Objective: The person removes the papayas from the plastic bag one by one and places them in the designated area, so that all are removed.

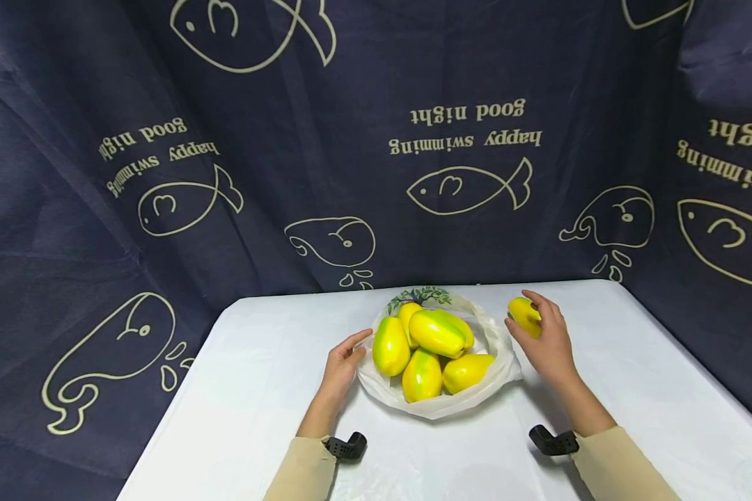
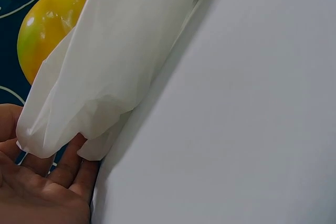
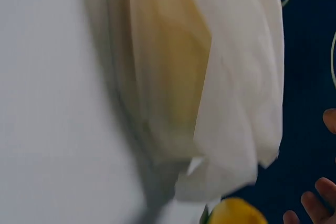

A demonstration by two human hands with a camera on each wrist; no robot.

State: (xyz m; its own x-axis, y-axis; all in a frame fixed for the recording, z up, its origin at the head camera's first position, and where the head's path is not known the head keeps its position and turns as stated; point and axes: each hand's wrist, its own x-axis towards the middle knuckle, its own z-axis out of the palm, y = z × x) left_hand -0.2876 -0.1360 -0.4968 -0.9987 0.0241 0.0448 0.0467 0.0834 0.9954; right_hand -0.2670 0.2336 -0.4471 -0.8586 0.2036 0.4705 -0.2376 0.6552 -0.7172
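A white plastic bag point(image 1: 435, 410) with a tree print stands wide open on the table, holding several yellow-green papayas point(image 1: 439, 332). At the bag's left rim is my left hand point(image 1: 341, 365), its index finger stretched along the edge. The left wrist view has the bag's folded edge point(image 2: 100, 124) lying over the loosely bent fingers point(image 2: 68, 169). To the right of the bag, my right hand point(image 1: 550, 344) is spread beside a single yellow fruit point(image 1: 523, 314). In the right wrist view a gap separates the fingers point(image 3: 315, 206) from that fruit point(image 3: 236, 212), which shows a green bit.
The table point(image 1: 257, 390) has a white cover. Behind it hangs a dark blue cloth point(image 1: 326, 153) with fish and whale drawings. Black wrist mounts point(image 1: 347, 447) sit on both forearms.
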